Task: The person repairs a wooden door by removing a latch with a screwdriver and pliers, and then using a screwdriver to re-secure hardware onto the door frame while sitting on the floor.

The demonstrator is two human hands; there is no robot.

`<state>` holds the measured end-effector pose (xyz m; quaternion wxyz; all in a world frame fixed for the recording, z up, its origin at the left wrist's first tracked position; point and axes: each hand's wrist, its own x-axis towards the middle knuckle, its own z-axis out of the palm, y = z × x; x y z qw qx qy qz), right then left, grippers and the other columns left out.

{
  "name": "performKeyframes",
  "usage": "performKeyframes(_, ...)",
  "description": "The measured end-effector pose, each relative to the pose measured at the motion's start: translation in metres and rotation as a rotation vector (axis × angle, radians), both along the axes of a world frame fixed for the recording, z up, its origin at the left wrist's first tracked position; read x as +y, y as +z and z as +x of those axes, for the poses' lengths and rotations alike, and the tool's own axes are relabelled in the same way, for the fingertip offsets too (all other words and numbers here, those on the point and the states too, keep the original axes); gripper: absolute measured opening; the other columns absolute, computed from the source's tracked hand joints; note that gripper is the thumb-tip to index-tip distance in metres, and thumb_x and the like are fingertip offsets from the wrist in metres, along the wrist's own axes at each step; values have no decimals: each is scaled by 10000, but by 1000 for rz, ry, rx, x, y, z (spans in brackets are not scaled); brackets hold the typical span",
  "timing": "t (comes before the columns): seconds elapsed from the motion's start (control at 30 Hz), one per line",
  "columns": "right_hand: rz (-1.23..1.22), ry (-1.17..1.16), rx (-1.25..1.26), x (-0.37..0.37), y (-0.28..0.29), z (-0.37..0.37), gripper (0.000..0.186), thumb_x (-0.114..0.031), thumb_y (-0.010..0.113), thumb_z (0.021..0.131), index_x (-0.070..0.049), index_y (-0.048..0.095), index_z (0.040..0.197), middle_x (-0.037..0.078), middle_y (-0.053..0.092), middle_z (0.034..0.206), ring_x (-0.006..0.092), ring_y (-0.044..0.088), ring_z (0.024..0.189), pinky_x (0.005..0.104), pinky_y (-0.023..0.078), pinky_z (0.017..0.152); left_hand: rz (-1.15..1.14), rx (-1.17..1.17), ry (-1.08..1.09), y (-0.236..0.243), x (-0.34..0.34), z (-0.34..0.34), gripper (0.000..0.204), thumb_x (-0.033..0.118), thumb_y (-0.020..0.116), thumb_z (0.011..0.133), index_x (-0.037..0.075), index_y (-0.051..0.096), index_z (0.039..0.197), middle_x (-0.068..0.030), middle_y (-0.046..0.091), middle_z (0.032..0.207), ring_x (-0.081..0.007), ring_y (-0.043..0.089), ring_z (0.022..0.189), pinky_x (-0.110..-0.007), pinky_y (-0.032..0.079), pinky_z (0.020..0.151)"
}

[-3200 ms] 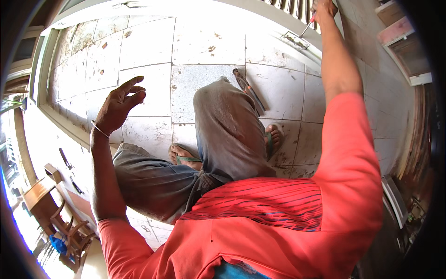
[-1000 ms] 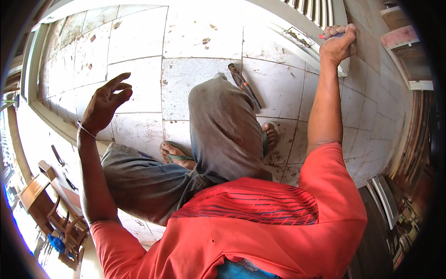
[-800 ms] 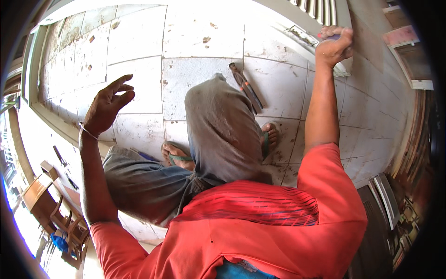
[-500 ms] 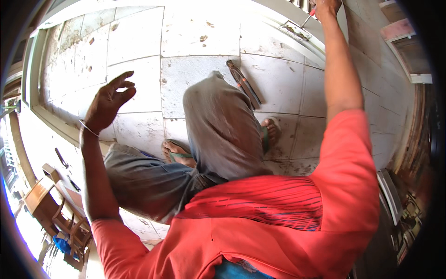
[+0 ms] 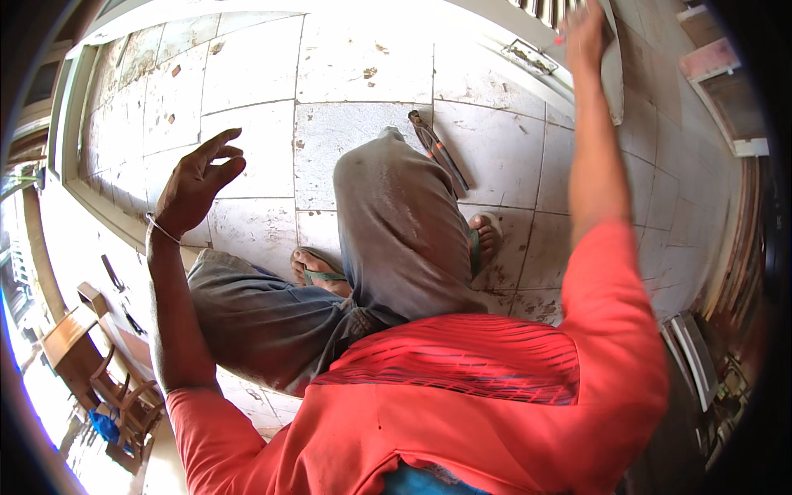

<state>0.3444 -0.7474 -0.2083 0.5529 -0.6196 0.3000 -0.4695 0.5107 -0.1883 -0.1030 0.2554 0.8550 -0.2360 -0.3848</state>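
My right hand [image 5: 587, 37], blurred by motion, is closed round a red screwdriver handle [image 5: 562, 40] at the upper edge of a white slatted panel [image 5: 606, 91]. Just left of it, a metal fitting [image 5: 530, 58] sits in the panel's edge; the tool's shaft is too blurred to follow. My left hand [image 5: 202, 177] hangs in the air at the left, fingers curled loosely and apart, holding nothing. A pair of long pliers with orange-marked handles [image 5: 439, 153] lies on the floor tiles beside my bent knee [image 5: 384, 190].
A white frame [image 5: 74, 115] runs along the left. Wooden chairs [image 5: 99, 371] and dark tools [image 5: 115, 272] are at the lower left. Pink-and-white framed pieces [image 5: 714, 74], long boards [image 5: 734, 239] and grey panels [image 5: 693, 355] line the right side. My sandalled feet [image 5: 322, 276] rest on dirty tiles.
My right arm stretched farther up along the panel after one second ago, and has since come back slightly in the last half second. My left hand has barely moved.
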Motion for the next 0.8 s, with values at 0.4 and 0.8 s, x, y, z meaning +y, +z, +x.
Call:
performKeyframes(0.4, 92, -25, -58, 40, 9, -33, 393, -336, 529, 928, -71, 442, 651, 66, 461, 547, 193, 501, 461, 327, 416, 466, -47, 16, -15, -1, 2, 0, 684, 463, 669, 933, 66, 467, 1451, -131, 650, 1178, -171, 640, 975, -336, 502, 927)
performKeyframes(0.8, 29, 35, -177, 40, -28, -61, 357, -304, 547, 915, -65, 462, 663, 69, 494, 610, 189, 496, 535, 348, 472, 562, -103, -41, 16, 17, 13, 1, 675, 494, 645, 939, 78, 481, 1445, -139, 658, 1194, -187, 656, 994, -340, 505, 913)
